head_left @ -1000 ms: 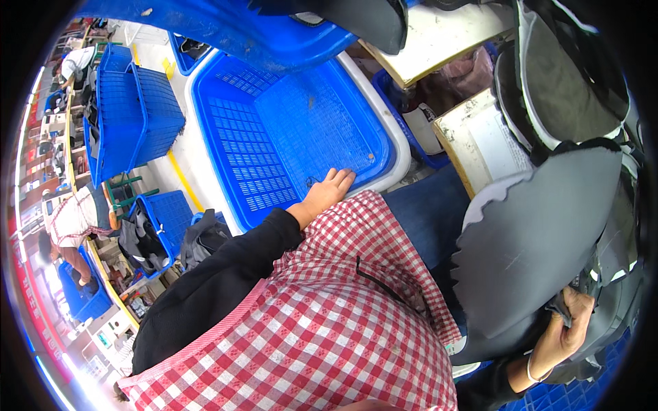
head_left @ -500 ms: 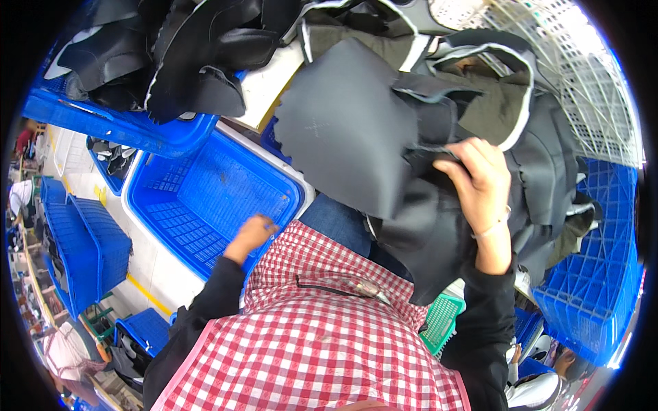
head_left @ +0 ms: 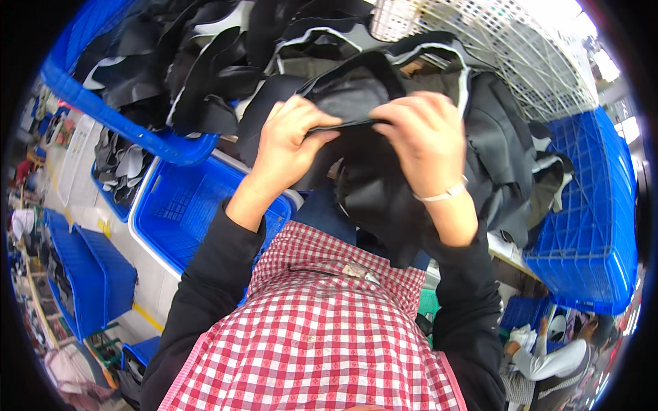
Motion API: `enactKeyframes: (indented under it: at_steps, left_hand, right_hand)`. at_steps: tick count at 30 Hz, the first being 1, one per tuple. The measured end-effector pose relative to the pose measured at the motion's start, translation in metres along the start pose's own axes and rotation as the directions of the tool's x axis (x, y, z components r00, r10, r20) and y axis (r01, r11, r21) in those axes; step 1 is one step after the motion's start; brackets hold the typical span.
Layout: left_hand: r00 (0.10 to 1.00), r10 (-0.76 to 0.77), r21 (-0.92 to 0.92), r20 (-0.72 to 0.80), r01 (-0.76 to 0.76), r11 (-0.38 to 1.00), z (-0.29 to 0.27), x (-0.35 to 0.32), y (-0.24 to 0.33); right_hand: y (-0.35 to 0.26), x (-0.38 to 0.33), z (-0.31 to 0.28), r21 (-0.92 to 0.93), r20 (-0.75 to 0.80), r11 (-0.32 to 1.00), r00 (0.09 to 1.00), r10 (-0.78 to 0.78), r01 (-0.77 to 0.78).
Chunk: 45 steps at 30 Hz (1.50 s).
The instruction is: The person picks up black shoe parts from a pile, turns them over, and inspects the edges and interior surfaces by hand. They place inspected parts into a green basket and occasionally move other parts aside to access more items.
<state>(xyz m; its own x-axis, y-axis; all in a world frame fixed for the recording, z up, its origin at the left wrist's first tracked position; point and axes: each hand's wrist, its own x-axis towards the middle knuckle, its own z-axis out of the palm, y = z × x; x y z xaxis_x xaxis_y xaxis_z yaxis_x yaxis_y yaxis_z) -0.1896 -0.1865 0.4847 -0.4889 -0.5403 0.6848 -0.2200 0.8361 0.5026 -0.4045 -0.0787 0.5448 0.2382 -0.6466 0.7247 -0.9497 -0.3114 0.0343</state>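
My left hand (head_left: pixel 286 142) and my right hand (head_left: pixel 423 140) are both closed, thumbs and fingers pinching one edge of a black leather-like piece (head_left: pixel 349 101). The edge is stretched between them, in front of my apron. Above it the piece opens out and shows a smooth, shiny face. More black material (head_left: pixel 384 198) hangs below the hands toward my lap; whether it belongs to the same piece I cannot tell. Just beyond lie stitched black pieces with white edges and an olive-grey lining (head_left: pixel 312 66).
A blue basket (head_left: pixel 179 147) at the far left holds black pieces. Below it stands another blue basket (head_left: pixel 192 205). To the right are a white crate (head_left: pixel 480 48) and a blue crate (head_left: pixel 582 205). A co-worker (head_left: pixel 555 363) is at the lower right.
My left hand has come up from beside the blue basket and now grips the black piece. My right hand has moved left, and the piece's edge is now drawn between both hands.
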Motion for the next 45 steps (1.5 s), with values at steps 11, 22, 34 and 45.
enactKeyframes:
  at_steps: [11, 22, 34, 45]
  left_hand:
    - [0.913, -0.405, -0.499, 0.047, 0.373, 0.782, 0.036, -0.033, -0.033]
    - [0.961, -0.271, -0.546, -0.055, 0.198, 0.814, -0.029, 0.012, 0.033]
    - [0.745, -0.402, -0.645, 0.532, 0.664, 0.378, 0.047, 0.034, -0.031]
    - [0.689, -0.304, -0.544, 0.658, 0.714, 0.441, 0.058, 0.043, -0.029]
  right_hand:
    - [-0.018, -0.11, -0.066, 0.126, 0.003, 0.854, 0.861, 0.508, -0.504]
    - [0.028, 0.043, -0.03, 0.762, 0.441, 0.434, 0.876, 0.194, -0.48]
    - [0.074, -0.007, 0.025, 0.525, 0.525, 0.457, 0.695, 0.491, -0.719]
    - [0.071, -0.018, 0.029, 0.487, 0.537, 0.494, 0.693, 0.481, -0.72]
